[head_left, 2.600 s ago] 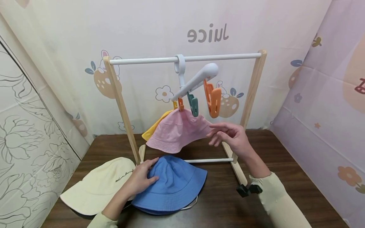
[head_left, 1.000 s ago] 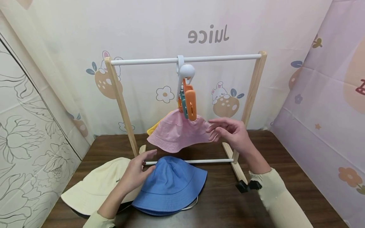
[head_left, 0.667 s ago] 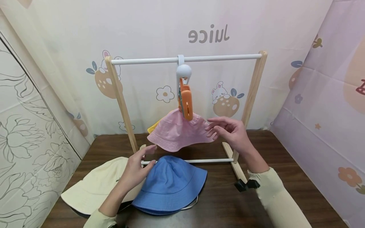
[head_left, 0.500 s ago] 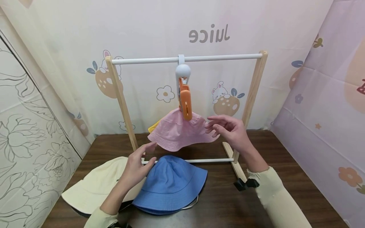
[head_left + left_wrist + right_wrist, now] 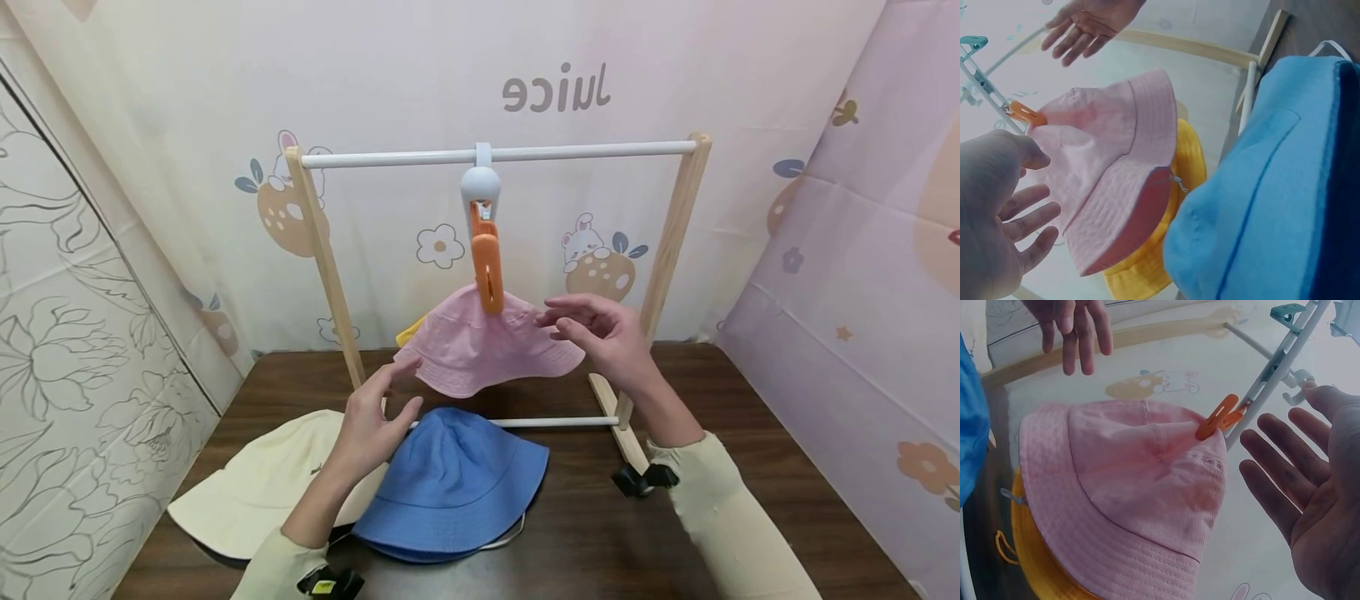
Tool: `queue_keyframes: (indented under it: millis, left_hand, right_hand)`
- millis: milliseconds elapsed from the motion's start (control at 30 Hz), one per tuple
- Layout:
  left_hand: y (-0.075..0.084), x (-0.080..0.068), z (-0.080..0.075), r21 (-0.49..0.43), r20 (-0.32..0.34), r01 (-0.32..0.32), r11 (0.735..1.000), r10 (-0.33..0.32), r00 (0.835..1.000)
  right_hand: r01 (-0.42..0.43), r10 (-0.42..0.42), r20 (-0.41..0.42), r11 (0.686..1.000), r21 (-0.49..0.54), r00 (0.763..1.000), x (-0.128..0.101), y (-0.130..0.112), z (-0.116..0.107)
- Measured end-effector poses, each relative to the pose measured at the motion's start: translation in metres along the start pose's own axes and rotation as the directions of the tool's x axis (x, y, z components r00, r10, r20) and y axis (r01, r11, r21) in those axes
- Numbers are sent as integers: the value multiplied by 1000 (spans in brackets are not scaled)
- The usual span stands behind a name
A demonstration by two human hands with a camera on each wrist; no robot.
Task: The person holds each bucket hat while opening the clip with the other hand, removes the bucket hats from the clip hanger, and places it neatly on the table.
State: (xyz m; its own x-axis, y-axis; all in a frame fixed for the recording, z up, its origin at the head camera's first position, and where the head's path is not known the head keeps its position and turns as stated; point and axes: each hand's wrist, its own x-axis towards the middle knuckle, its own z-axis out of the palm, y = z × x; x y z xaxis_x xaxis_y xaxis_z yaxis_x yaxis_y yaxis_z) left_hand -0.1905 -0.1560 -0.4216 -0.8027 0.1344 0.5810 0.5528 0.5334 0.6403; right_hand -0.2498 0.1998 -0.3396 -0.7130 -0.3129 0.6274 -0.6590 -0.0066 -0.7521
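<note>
A pink bucket hat (image 5: 480,358) hangs from a white hanger (image 5: 480,185), pinched at its crown by an orange clip (image 5: 1217,417). Behind it hangs a yellow hat (image 5: 1190,153), mostly covered. My left hand (image 5: 375,417) is raised at the pink hat's left brim, fingers loosely spread and holding nothing. On the other side, my right hand (image 5: 609,337) is lifted beside the pink hat, its fingers relaxed and apart. Below lies a blue bucket hat (image 5: 459,483) on the table, with a cream hat (image 5: 258,487) to its left, partly behind my left forearm.
The hanger hooks over the white top bar (image 5: 585,152) of a wooden rack (image 5: 678,225). A lower bar (image 5: 555,422) runs behind the blue hat. Another orange clip (image 5: 489,271) and a teal clip (image 5: 1287,314) hang along the hanger. Printed curtains enclose the dark table (image 5: 585,533).
The hanger has swung from slanted to end-on toward me. My left hand has come off the blue hat and risen to the pink hat's brim. My right hand has risen slightly.
</note>
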Motion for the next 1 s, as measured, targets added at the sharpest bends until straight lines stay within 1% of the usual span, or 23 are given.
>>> queue_keyframes:
  millis: [167,400,667,900,1000]
  left_hand:
    - [4,7,1,-10,-9,-4,1000,4,1000]
    - [7,16,3,-23,-28,-7,1000,7,1000]
    - [11,27,5,-34,-40,-28,999,27,999]
    - [13,36,8,-56,-38,-43,997,41,998]
    - [13,39,9,-59,-40,-50,997,48,998]
  right_hand:
    - [-22,22,-17,999,-32,1000,2,-2,1]
    - [-40,39,-26,999,-24,999,6,-3,3]
    - [-54,51,-51,998,-45,997,10,0,5]
    - [-64,63,-72,998,-10,995,13,0,8]
    - [-69,68,-79,998,-13,995,15,0,9]
